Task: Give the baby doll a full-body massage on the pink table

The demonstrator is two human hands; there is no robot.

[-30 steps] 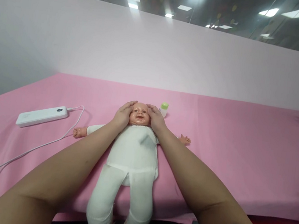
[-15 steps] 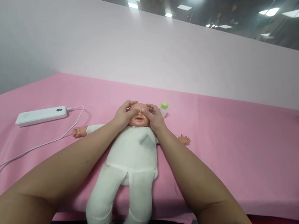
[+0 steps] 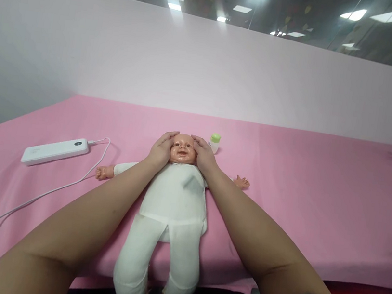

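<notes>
Doll [image 3: 175,192] on its back on table [image 3: 304,181], legs over near edge, head between my left hand [image 3: 161,152] and my right hand [image 3: 204,158]. Container [image 3: 214,142] just behind my right hand. Power bank [image 3: 54,152] left of doll. Wall [image 3: 207,66] behind table.

A doll [image 3: 176,193] in white lies face-up on a pink-covered table [image 3: 304,181] alongside a power bank [image 3: 55,152], cable [image 3: 54,190] and green-capped bottle [image 3: 214,143].

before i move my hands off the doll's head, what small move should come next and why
Perhaps your left hand and right hand could stroke gently inward across the forehead of the doll: both rest against the sides of its head, leaving its eyes and mouth uncovered.
</notes>
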